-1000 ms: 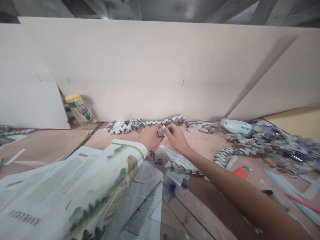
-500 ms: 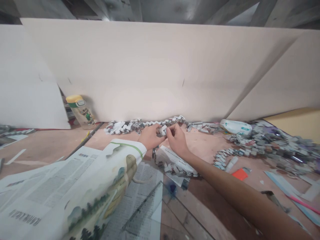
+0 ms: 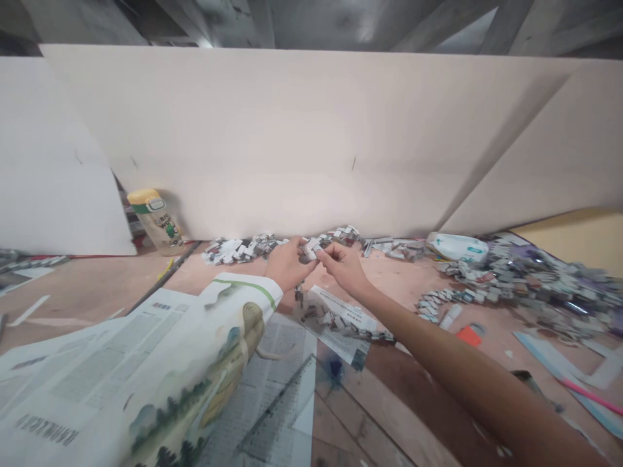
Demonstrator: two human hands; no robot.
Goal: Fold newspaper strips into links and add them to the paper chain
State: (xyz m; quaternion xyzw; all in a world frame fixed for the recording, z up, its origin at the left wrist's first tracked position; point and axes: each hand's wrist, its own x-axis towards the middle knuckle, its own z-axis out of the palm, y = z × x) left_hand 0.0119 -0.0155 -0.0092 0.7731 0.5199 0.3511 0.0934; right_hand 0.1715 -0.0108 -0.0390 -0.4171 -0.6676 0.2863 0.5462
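Observation:
A folded-paper chain [image 3: 311, 248] is pinched between my two hands above the table. My left hand [image 3: 286, 264], coming out of a printed white sleeve, has its thumb and fingers closed on the chain's end from the left. From the right, the thumb and forefinger of my right hand [image 3: 345, 267] press together at the chain's edge. Below the hands the chain hangs down and its lower length [image 3: 335, 319] lies across a printed sheet [image 3: 350, 350]. What each fingertip touches is too small to see fully.
Piled paper chains [image 3: 243, 250] lie along the white board [image 3: 272, 143]. A yellow-lidded bottle [image 3: 158, 224] leans at the left. To the right are a white packet [image 3: 457, 248], heaped folded strips [image 3: 540, 285] and an orange piece [image 3: 470, 335]. Newspaper [image 3: 111, 337] and a clear set square [image 3: 282, 402] lie in front.
The held chain end has turned and shifted slightly left, with both hands still at it. The hanging length on the printed sheet has swung a little.

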